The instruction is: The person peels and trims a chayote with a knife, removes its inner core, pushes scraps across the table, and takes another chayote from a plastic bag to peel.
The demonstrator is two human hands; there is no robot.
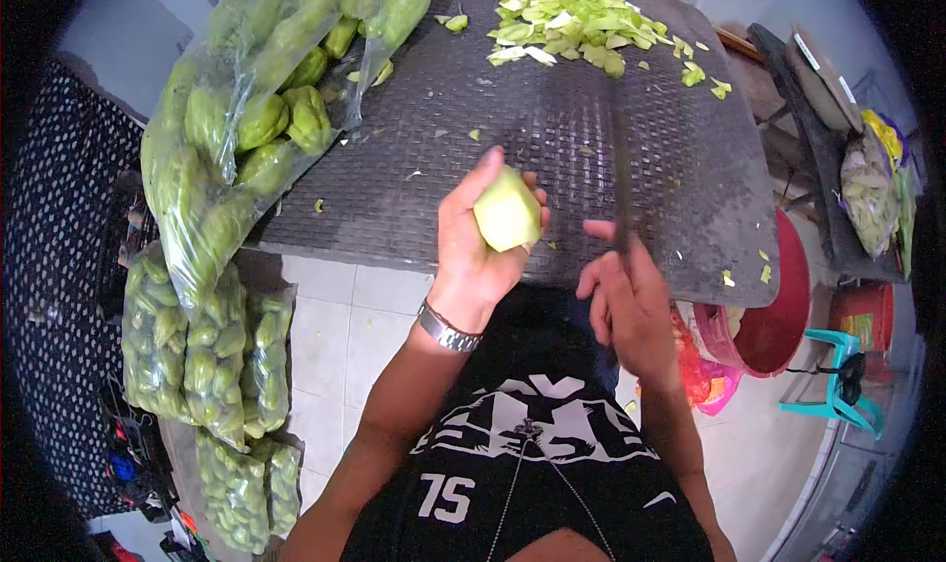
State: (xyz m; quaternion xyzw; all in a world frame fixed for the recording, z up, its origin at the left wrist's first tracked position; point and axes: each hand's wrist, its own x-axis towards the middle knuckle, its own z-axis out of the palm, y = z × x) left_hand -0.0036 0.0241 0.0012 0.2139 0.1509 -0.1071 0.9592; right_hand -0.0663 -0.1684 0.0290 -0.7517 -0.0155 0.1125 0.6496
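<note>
Chayote [507, 210] lies clasped in left hand [475, 257] (right hand [631, 304] grips 1 blurred knife [622, 173]).

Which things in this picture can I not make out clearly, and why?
All in the head view:
- Dark knife-like tool: blurred; its grip is hidden by the right hand.
- Pale green vegetable: the side against the palm is hidden by the left hand.
- Large plastic bag: cut off by the top edge.
- Red tub: partly hidden by the table.

A dark woven-textured table [394, 178] stands over pale floor tiles [320, 311], a turquoise stool [826, 407] near its right corner.
</note>
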